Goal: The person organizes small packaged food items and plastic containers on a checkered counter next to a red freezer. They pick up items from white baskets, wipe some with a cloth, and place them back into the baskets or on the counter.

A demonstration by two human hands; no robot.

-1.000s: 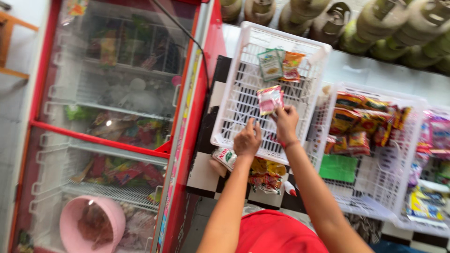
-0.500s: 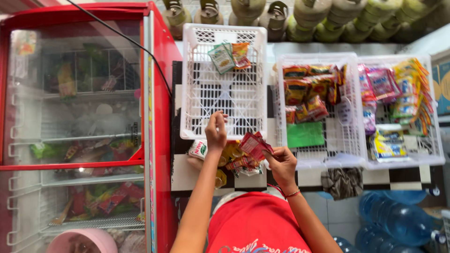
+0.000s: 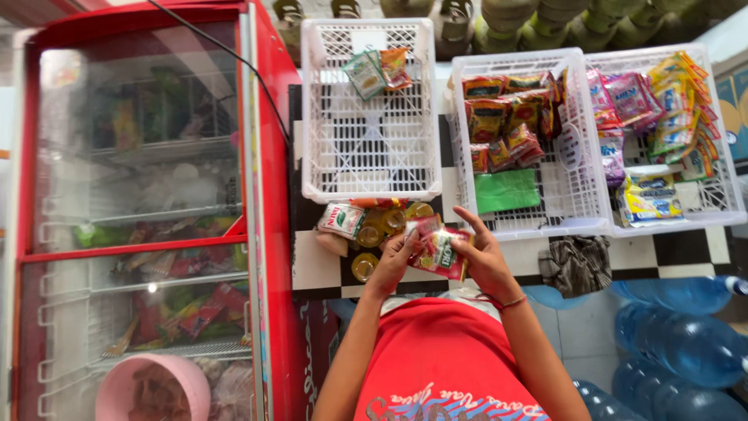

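Both hands met above the near edge of the black-and-white checkered tabletop (image 3: 327, 269). The left hand (image 3: 395, 261) and the right hand (image 3: 485, 261) jointly held a small bundle of red and pink sachets (image 3: 436, 249). The fingers (image 3: 407, 246) of the left hand were closed on the bundle's left side; the fingers of the right hand were clamped on its right side, with 1 finger extended toward the baskets.

The bundle sat just in front of the empty-centred white basket (image 3: 370, 168), which contained only 2 or 3 small packets (image 3: 378, 70) at its far end. Directly left of the bundle, a loose pile of sachets and round yellow cups (image 3: 366, 226) lay on the tabletop, touching the basket's near rim.

To the right stood 2 further white baskets: the middle basket (image 3: 580, 210) held red and yellow snack packets plus a green flat pack (image 3: 506, 189); the right basket (image 3: 728, 195) held pink, yellow and green sachets. A red glass-top freezer (image 3: 265, 195) stood to the left. Blue water bottles (image 3: 678, 343) lay at lower right.
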